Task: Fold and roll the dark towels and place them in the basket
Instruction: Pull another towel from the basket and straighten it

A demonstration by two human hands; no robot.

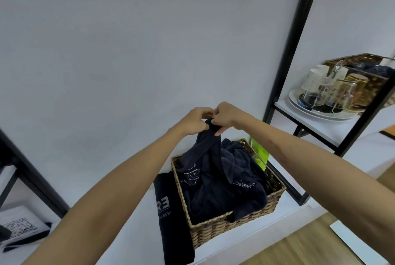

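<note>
left hand (pixel 195 120): raised above the basket, forearm stretched forward from lower left; fingers curled, pinching the top edge of the lifted towel.
right hand (pixel 224 115): raised above the basket, touching the left hand, forearm coming in from lower right; fingers curled round the same top edge, 1 fingertip showing under the cloth.
lifted towel (pixel 206 147): dark navy, hangs bunched from both hands straight down into the basket; lower part still lies on the heap inside, white print visible on a fold.
basket (pixel 226 227): woven wicker, rectangular, sits on the white shelf; its handle cutout faces the camera.
basket contents: heap of loose towels (pixel 230 192), dark, crumpled, unrolled, filling it to the rim; 1 corner droops over the near wall; white lettering on 1 fold.
folded towel (pixel 171 215): dark, long flat strip with white logo, lies on the shelf touching the left wall of the basket, outside it.
green item (pixel 259 154): bright green, just behind the right rear corner of the basket; cannot tell what it is.
white shelf (pixel 136 232): under the basket, against the plain wall.
second basket (pixel 367 70): wicker, up and right of the basket on a black-framed rack, dark cloth inside.
glasses (pixel 327 91): clear, upside down on a plate (pixel 299 102), in front of the second basket.
printed paper (pixel 19 225): far left of the basket, low down, black and white with a QR code.
</note>
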